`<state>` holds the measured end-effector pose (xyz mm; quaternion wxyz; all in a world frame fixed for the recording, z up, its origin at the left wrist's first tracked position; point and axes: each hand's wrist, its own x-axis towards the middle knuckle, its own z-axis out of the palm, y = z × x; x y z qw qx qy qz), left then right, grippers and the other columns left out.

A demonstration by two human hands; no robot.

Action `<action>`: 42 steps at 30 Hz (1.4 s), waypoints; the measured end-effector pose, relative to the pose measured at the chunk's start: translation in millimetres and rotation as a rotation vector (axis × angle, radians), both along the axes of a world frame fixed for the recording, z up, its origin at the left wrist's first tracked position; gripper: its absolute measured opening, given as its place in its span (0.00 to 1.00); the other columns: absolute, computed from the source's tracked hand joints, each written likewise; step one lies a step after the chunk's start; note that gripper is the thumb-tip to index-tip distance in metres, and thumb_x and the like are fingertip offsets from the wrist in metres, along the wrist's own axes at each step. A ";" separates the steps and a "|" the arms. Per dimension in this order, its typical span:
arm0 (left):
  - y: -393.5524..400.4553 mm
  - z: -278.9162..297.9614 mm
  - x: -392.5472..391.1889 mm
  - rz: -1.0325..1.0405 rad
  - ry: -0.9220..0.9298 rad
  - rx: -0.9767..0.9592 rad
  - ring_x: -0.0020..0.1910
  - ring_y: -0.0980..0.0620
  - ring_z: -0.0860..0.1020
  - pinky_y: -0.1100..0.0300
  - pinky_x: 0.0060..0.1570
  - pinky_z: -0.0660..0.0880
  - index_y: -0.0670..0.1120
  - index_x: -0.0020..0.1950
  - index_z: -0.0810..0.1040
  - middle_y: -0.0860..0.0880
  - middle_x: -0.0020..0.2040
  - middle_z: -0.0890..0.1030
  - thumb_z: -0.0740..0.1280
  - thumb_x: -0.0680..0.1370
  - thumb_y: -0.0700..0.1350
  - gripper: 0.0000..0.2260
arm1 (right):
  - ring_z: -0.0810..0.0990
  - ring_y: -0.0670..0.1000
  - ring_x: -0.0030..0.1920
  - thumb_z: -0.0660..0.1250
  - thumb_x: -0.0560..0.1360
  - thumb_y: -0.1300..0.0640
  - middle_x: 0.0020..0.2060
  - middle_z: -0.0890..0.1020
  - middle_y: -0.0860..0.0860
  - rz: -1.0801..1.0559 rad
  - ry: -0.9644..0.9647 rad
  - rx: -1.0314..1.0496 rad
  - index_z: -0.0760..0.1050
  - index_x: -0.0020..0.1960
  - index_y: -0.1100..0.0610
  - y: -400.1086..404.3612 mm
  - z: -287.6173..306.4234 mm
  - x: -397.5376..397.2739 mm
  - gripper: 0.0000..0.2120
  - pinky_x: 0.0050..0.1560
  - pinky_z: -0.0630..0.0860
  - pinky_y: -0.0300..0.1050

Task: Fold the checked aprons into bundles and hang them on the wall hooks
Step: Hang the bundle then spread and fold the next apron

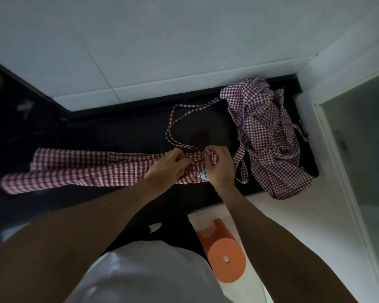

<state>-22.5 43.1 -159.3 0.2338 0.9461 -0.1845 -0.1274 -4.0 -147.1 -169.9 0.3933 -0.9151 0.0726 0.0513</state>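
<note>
We see folded apron stretched along tabletop front edge. Left hand and right hand both pinch its strap at band's right end, fingers curled. We judge step: tying first bundle. Next move calls for cinching strap tight, keeping loop free for hook. Second apron lies crumpled in right back corner, unfolded. Hooks not in view.

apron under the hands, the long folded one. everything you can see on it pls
The folded apron is red-and-white checked cloth, folded into a long narrow strip lying flat across the dark counter. Its right end carries a small pale label. The left hand and right hand both grip that end, bunching it. A thin checked strap loops away over the counter toward the wall. It lies apart from the crumpled apron pile.
</note>
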 end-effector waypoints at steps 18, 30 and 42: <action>9.0 6.9 -19.5 0.132 0.156 0.376 0.70 0.40 0.62 0.45 0.69 0.67 0.58 0.80 0.43 0.42 0.71 0.58 0.65 0.80 0.48 0.37 | 0.80 0.50 0.50 0.70 0.77 0.58 0.54 0.78 0.54 0.204 -0.176 -0.160 0.80 0.57 0.57 12.1 41.6 0.0 0.09 0.49 0.74 0.36; 54.7 2.2 -11.4 0.339 0.406 -0.159 0.62 0.57 0.69 0.59 0.62 0.71 0.51 0.72 0.65 0.53 0.67 0.68 0.68 0.72 0.59 0.31 | 0.74 0.45 0.59 0.55 0.83 0.52 0.54 0.76 0.46 0.232 0.308 0.452 0.77 0.61 0.52 95.4 93.3 -12.5 0.14 0.63 0.72 0.38; 97.9 41.8 4.2 0.764 0.468 -0.598 0.50 0.50 0.80 0.58 0.42 0.81 0.50 0.67 0.73 0.46 0.60 0.76 0.60 0.84 0.46 0.12 | 0.77 0.52 0.61 0.67 0.70 0.40 0.60 0.71 0.47 0.231 0.466 0.453 0.74 0.52 0.34 112.5 60.9 -15.4 0.10 0.62 0.77 0.60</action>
